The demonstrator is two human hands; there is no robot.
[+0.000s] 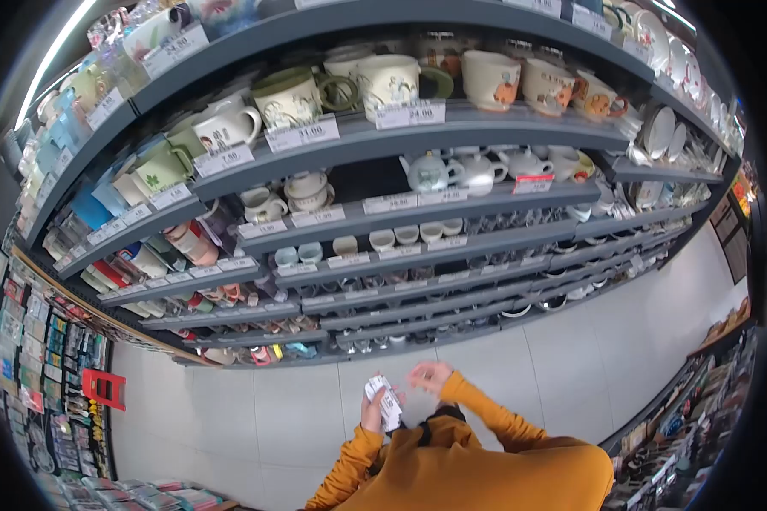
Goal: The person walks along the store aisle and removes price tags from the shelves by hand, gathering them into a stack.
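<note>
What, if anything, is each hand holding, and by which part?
The left hand holds printed white labels by their left side; whether the right hand holds anything cannot be told.

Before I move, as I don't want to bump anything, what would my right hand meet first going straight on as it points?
Probably the white printed labels in the left hand: the right hand points roughly that way. Depth is unclear, so it might pass above them.

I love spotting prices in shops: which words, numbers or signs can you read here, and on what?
"31.00": shelf tag below the green-rimmed cup.
"24.00": neighbouring tag below a cream cup.
Too small or blurred: white labels in the left hand, other shelf tags, all smaller print.
</note>
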